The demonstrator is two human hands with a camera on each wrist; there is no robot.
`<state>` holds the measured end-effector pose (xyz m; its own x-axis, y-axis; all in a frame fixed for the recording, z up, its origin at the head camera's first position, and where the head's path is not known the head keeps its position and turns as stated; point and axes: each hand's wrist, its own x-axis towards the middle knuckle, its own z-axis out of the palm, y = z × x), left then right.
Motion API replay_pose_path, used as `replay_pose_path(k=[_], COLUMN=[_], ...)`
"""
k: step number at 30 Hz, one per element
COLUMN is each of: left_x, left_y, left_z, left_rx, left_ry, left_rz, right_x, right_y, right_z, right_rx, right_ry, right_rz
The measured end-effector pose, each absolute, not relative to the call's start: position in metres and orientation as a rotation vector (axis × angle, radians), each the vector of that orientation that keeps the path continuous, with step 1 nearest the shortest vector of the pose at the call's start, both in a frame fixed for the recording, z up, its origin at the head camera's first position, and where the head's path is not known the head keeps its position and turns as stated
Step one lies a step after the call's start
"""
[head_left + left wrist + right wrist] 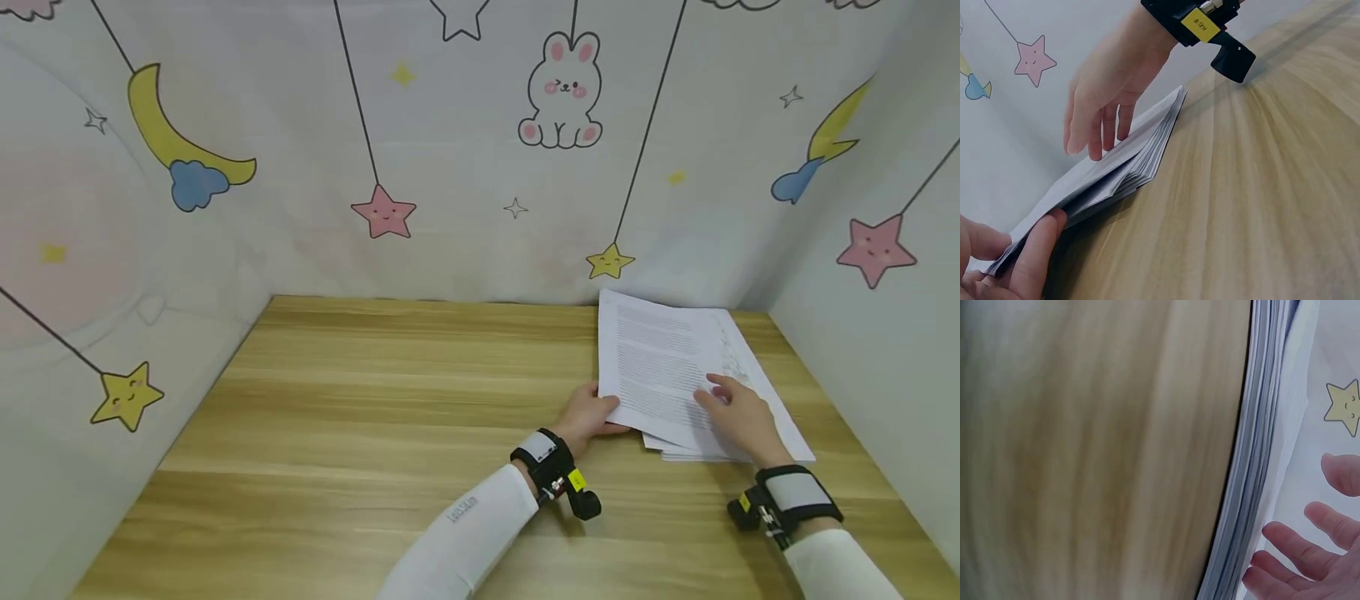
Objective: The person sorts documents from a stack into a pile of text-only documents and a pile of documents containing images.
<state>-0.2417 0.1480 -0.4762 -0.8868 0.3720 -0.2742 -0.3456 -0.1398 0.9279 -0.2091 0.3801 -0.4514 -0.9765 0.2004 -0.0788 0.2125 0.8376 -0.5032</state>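
Observation:
A stack of printed paper sheets point(660, 358) lies at the right back of the table, its upper sheets skewed to the left over the lower ones. My left hand point(588, 417) pinches the near left corner of the upper sheets, thumb on top and fingers beneath. In the left wrist view that corner of the paper point(1054, 200) is raised, with a dark gap under it. Over the right part of the stack is my right hand point(742, 417), its fingers loosely bent and nothing in them. The right wrist view shows its fingertips point(1272, 531) right by the stack's edge point(1250, 456).
The wooden table point(360, 433) reaches back to a printed cloth wall point(465, 150) with stars, a moon and a rabbit. A side wall point(885, 350) stands close to the right of the stack. Both wrists wear black straps with small cameras.

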Motion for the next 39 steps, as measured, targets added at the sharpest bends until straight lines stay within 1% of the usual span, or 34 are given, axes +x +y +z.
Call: replay_pose_path(k=[8,16,22,27,33,39], left_x=[-0.253,-0.249,-0.249,-0.250,-0.249,-0.248], left_y=[0.145,0.141,0.129,0.105,0.071,0.035], left_z=[-0.468,-0.472,-0.476,-0.474,-0.464,-0.456], left_rx=[0.127,0.034,0.100,0.124,0.094,0.099], left_ry=[1.774,1.890,2.015,2.015,2.029,2.035], left_rz=[2.005,1.963,1.901,1.907,1.916,1.954], right_x=[-0.206,-0.205,-0.204,-0.207,-0.212,-0.220], right_y=[0.366,0.361,0.356,0.345,0.326,0.294], right_z=[-0.448,-0.453,-0.449,-0.444,-0.433,-0.426], right_rx=[0.287,0.268,0.311,0.393,0.545,0.527], right_ry=[2.962,2.975,2.968,2.856,2.571,2.361], right_rz=[-0.848,-0.859,-0.906,-1.072,-1.459,-1.775])
